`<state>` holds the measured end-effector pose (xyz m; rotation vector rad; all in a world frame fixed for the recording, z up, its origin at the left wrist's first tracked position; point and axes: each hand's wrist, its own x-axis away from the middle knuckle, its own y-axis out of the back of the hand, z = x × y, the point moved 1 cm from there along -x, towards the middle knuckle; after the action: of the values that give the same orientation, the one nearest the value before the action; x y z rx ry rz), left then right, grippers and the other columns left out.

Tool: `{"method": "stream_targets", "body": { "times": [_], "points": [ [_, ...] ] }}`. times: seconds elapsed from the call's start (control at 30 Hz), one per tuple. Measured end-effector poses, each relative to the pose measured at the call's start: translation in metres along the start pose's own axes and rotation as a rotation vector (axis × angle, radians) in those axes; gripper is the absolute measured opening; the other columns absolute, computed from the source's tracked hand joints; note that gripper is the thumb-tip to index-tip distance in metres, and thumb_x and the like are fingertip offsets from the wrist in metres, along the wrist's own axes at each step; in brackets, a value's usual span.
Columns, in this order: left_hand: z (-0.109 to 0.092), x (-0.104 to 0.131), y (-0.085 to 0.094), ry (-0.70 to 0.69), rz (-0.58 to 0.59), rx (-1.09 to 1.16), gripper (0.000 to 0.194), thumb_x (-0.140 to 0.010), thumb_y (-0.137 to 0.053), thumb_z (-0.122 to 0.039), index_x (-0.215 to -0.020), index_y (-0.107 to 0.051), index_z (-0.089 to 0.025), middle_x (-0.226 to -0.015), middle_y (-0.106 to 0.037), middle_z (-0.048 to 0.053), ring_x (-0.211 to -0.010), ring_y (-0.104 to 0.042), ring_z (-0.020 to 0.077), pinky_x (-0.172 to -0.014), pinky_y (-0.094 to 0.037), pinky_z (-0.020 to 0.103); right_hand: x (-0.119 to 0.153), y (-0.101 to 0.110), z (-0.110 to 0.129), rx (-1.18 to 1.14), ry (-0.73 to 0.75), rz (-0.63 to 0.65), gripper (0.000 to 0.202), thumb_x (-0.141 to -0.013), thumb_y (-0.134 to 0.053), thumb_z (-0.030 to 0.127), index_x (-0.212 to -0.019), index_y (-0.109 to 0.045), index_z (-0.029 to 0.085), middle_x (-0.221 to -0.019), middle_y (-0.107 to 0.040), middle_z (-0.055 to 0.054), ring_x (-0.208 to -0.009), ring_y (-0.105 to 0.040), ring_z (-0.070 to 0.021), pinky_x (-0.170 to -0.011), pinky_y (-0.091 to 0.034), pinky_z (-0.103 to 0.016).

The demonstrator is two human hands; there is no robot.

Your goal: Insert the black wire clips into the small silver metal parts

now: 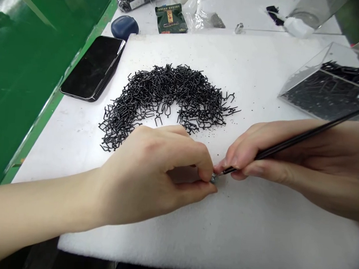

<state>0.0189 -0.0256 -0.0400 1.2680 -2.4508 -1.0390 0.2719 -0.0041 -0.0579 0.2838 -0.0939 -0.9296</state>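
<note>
My left hand [162, 166] pinches a tiny metallic piece [213, 178] between thumb and forefinger, low over the white foam sheet [236, 243]. From the right, my right hand [287, 157] holds a thin black pen-like tool [301, 138], its pointed tip touching or very near the small piece. Details of the piece are too small to make out. Beyond my left hand lies a curved pile of small black forked parts [170, 85], several of them loose along its inner edge.
A black phone [94, 66] lies at the left beside a dark blue rounded object [124, 27]. A green packet [170, 18] and clear bags [201, 18] sit at the back. At the right, a transparent box [328, 87] holds more black parts, below a clear container [314, 13].
</note>
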Motion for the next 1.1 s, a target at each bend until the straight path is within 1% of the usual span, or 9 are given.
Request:
{"method": "stream_targets", "body": {
  "times": [0.23, 0.4, 0.5, 0.63, 0.73, 0.87, 1.03, 1.1],
  "points": [
    [-0.0019, -0.0002, -0.0006, -0.030, -0.005, 0.000, 0.013, -0.093, -0.079, -0.011, -0.082, -0.077, -0.018, -0.079, -0.080, -0.002, -0.077, -0.071, 0.0128, -0.074, -0.055, 0.023, 0.0031, 0.0026, -0.0002, 0.051, 0.003, -0.005, 0.021, -0.090, -0.083, 0.022, -0.099, -0.085, 0.042, -0.095, -0.086, 0.005, -0.086, -0.085, -0.0251, -0.067, -0.071, -0.030],
    [-0.0013, -0.0023, -0.0023, -0.029, 0.006, 0.013, 0.015, -0.095, -0.077, -0.010, -0.083, -0.076, -0.019, -0.079, -0.079, -0.004, -0.072, -0.072, 0.0109, -0.081, -0.057, 0.023, 0.0042, 0.0040, -0.0030, 0.056, 0.025, 0.021, 0.022, -0.092, -0.083, 0.024, -0.104, -0.085, 0.042, -0.100, -0.087, 0.003, -0.091, -0.086, -0.0267, -0.059, -0.069, -0.029],
    [-0.0026, -0.0035, -0.0023, -0.033, 0.002, 0.014, 0.014, -0.095, -0.077, -0.010, -0.085, -0.075, -0.020, -0.080, -0.079, -0.005, -0.072, -0.071, 0.0111, -0.081, -0.058, 0.024, 0.0049, 0.0041, -0.0035, 0.069, 0.040, 0.017, 0.020, -0.092, -0.083, 0.026, -0.105, -0.085, 0.042, -0.098, -0.087, 0.003, -0.089, -0.086, -0.0267, -0.058, -0.069, -0.029],
    [-0.0029, -0.0034, -0.0026, -0.035, -0.003, 0.019, 0.016, -0.095, -0.076, -0.010, -0.084, -0.075, -0.021, -0.080, -0.080, -0.006, -0.072, -0.070, 0.0114, -0.081, -0.059, 0.025, 0.0063, 0.0037, -0.0032, 0.070, 0.019, 0.009, 0.024, -0.090, -0.083, 0.024, -0.104, -0.085, 0.043, -0.099, -0.087, 0.004, -0.089, -0.086, -0.0283, -0.051, -0.066, -0.029],
    [-0.0005, -0.0032, -0.0030, -0.043, -0.002, 0.011, 0.016, -0.095, -0.077, -0.009, -0.084, -0.074, -0.020, -0.080, -0.080, -0.005, -0.073, -0.071, 0.0116, -0.083, -0.059, 0.024, 0.0069, 0.0040, -0.0047, 0.072, 0.034, 0.016, 0.025, -0.091, -0.082, 0.024, -0.106, -0.084, 0.044, -0.099, -0.087, 0.004, -0.090, -0.086, -0.0272, -0.055, -0.068, -0.029],
    [0.0009, -0.0026, -0.0022, -0.061, 0.001, 0.022, 0.016, -0.094, -0.079, -0.009, -0.082, -0.073, -0.017, -0.080, -0.080, -0.004, -0.073, -0.071, 0.0110, -0.086, -0.059, 0.023, 0.0069, 0.0057, -0.0067, 0.112, 0.065, 0.018, 0.025, -0.092, -0.081, 0.024, -0.107, -0.084, 0.043, -0.098, -0.086, 0.005, -0.087, -0.085, -0.0244, -0.061, -0.070, -0.028],
    [-0.0035, -0.0020, -0.0013, -0.047, 0.008, 0.013, 0.015, -0.096, -0.078, -0.009, -0.084, -0.075, -0.018, -0.082, -0.080, -0.002, -0.075, -0.073, 0.0123, -0.087, -0.058, 0.024, 0.0062, 0.0046, -0.0034, 0.097, 0.047, 0.014, 0.025, -0.091, -0.082, 0.023, -0.103, -0.084, 0.045, -0.096, -0.085, 0.006, -0.085, -0.085, -0.0255, -0.062, -0.071, -0.031],
    [-0.0042, -0.0021, -0.0017, -0.062, 0.010, 0.019, 0.013, -0.096, -0.077, -0.010, -0.085, -0.076, -0.016, -0.080, -0.079, -0.002, -0.074, -0.072, 0.0120, -0.086, -0.057, 0.023, 0.0055, 0.0034, -0.0028, 0.125, 0.044, -0.048, 0.021, -0.091, -0.082, 0.025, -0.102, -0.084, 0.044, -0.095, -0.085, 0.006, -0.084, -0.084, -0.0253, -0.064, -0.071, -0.032]
  ]
}}
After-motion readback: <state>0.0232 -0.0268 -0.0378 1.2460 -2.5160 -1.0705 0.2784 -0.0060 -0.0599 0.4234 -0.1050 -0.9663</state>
